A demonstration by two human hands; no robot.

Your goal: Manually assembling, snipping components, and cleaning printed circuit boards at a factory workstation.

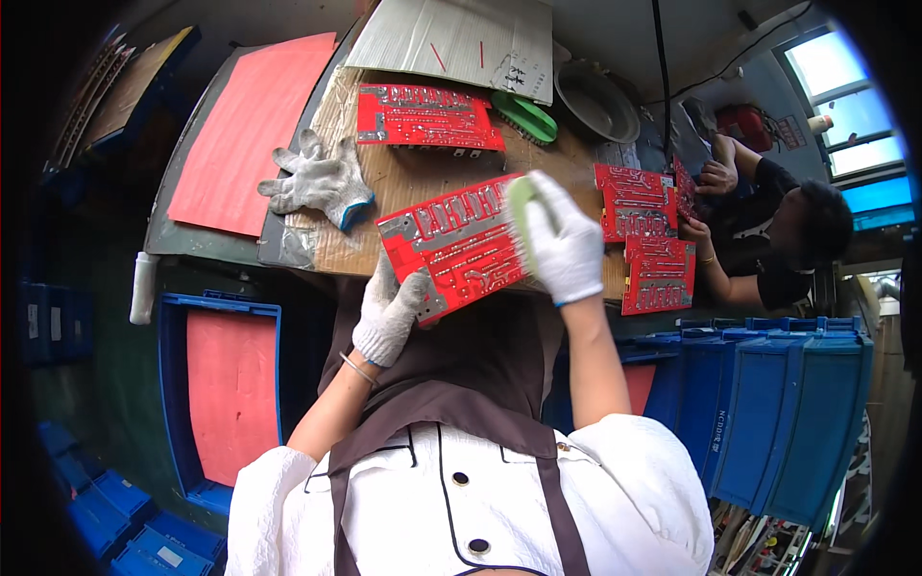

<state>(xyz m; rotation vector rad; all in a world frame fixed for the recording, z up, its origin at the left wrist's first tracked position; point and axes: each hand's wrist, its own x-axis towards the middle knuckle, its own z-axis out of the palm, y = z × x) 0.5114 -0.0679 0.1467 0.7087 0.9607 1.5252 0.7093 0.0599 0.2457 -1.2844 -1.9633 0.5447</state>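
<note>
A red circuit board [456,245] is held tilted over the table's near edge, solder side up. My left hand [392,309], in a white knit glove, grips the board's lower left corner. My gloved right hand [567,245] is closed on a green scrubbing brush [526,211], whose pale bristles meet the board's right part. Another red circuit board [427,117] lies farther back on the cardboard-covered table [336,230]. Beside its right end rests a second green brush [528,117]. An unworn grey-white glove [322,180] lies to the left, palm flat.
Two more red boards [639,204] lie at right, near a co-worker's hands [713,182] holding another board. A metal basin [600,101] and a cardboard sheet [456,43] are at the back. Blue crates [768,413] stand right; a pink-lined blue crate [279,384] sits lower left.
</note>
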